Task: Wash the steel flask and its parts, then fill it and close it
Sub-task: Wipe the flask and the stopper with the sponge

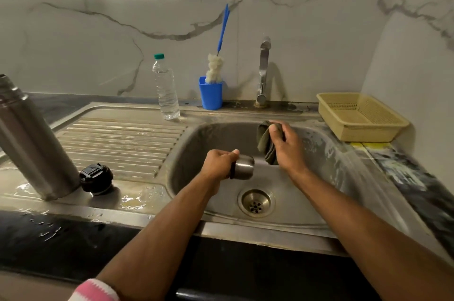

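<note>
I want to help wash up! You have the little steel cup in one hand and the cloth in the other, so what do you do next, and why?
Probably bring the dark green cloth, pinched in the right hand, over to the steel cup and wipe it. The left hand grips the cup over the sink, and the two are still apart.

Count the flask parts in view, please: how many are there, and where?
3: the flask body and black stopper stand on the drainboard; the left hand holds the steel cup over the sink. Others may be hidden.
</note>
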